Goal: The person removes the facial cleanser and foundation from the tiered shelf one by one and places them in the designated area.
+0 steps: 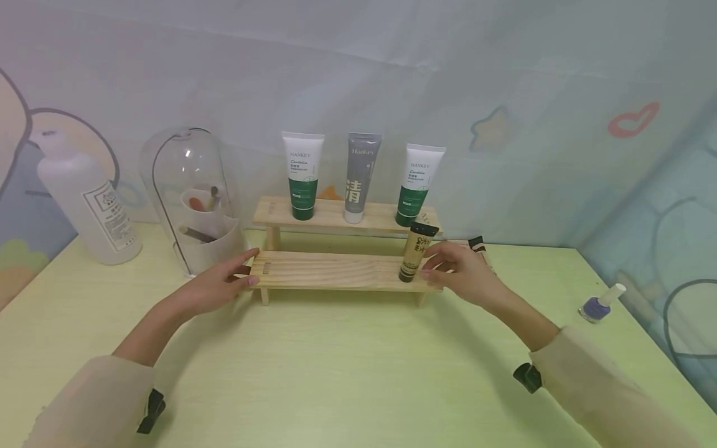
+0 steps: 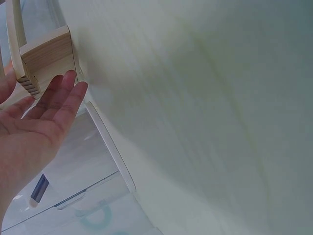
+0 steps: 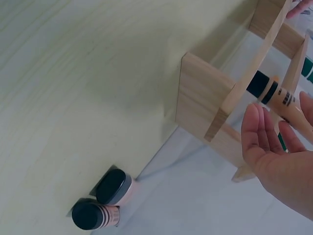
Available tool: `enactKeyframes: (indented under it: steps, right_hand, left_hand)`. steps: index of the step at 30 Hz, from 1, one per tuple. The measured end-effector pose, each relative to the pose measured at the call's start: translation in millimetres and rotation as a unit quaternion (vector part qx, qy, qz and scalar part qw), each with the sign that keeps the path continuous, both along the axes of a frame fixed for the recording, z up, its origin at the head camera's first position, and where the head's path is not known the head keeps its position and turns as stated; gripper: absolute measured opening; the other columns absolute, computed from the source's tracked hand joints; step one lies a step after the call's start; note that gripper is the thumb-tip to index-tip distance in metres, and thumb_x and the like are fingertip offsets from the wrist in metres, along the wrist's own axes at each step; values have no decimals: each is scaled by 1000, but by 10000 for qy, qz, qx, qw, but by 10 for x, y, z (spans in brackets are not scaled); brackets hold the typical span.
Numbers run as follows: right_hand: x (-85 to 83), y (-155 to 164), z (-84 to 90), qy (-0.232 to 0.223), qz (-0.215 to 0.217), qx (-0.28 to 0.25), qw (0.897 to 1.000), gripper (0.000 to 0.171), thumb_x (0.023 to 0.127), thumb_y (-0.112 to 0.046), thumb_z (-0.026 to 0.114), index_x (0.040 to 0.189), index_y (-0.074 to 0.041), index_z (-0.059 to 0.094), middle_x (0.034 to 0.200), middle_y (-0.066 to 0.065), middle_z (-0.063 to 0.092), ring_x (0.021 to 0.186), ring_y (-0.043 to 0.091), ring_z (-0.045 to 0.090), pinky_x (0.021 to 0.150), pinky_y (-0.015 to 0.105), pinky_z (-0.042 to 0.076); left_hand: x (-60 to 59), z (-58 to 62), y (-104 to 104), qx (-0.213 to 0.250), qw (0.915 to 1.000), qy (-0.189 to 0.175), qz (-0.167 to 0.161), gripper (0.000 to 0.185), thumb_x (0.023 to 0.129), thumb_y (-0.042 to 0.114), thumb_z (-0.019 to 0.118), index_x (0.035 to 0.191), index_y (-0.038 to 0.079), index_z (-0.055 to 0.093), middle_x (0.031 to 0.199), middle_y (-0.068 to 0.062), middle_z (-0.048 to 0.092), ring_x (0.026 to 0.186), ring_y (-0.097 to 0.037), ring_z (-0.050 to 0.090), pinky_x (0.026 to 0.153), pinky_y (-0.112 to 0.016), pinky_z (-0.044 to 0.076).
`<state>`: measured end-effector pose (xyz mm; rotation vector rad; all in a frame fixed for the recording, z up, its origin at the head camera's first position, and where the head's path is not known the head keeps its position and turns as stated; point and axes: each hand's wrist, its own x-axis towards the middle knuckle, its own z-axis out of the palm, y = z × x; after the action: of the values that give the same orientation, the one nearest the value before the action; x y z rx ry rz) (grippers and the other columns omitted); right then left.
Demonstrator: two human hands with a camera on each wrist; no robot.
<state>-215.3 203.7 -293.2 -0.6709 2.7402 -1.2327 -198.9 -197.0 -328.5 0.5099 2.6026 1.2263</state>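
Observation:
A two-tier wooden display stand (image 1: 330, 267) stands on the table. My left hand (image 1: 221, 283) holds the left end of its lower shelf between thumb and index finger; in the left wrist view, its other fingers (image 2: 73, 103) extend past the board. A small gold tube (image 1: 413, 252) with black ends stands near the right end of that shelf, tilted slightly. Beside it is my right hand (image 1: 462, 270), fingers loosely bent and apart, with no clear grip on the tube. On the upper shelf stand two white-and-green tubes (image 1: 303, 177) (image 1: 420, 183) and a grey tube (image 1: 362, 177).
Behind the right hand, small tubes with black ends (image 1: 477, 244) stand on the table; the right wrist view shows two dark caps (image 3: 111, 188). A purple nail polish bottle (image 1: 596, 307) lies at the right. A clear-domed brush holder (image 1: 193, 205) and a white bottle (image 1: 92, 199) stand at the left.

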Motion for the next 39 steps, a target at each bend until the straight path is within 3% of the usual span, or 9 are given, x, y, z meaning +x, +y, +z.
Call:
enactKeyframes:
  steps: [10, 20, 39]
  right_hand:
    - [-3, -83, -65, 6, -175, -212, 9996, 22, 86, -10, 64, 102, 3, 56, 95, 15, 63, 81, 23, 62, 65, 32, 52]
    - [-27, -123, -117, -63, -349, -165, 9992, 22, 86, -16, 64, 99, 0, 56, 100, 14, 58, 84, 23, 60, 67, 32, 49]
    - [-20, -189, -149, 168, -457, -366, 9981, 34, 86, -12, 64, 115, 1, 53, 104, 15, 56, 88, 26, 59, 69, 33, 50]
  left_hand:
    - [5, 0, -3, 43, 10000, 47, -61, 60, 97, 16, 46, 142, -8, 15, 129, -36, 37, 118, -44, 40, 88, -49, 41]
    - [-3, -14, -4, -42, 10000, 47, -7, 60, 97, 17, 46, 142, -8, 15, 129, -35, 38, 117, -44, 41, 87, -49, 41]
    - [0, 2, -6, -8, 10000, -14, -39, 60, 97, 18, 45, 142, -7, 14, 129, -36, 37, 117, -43, 42, 88, -49, 41]
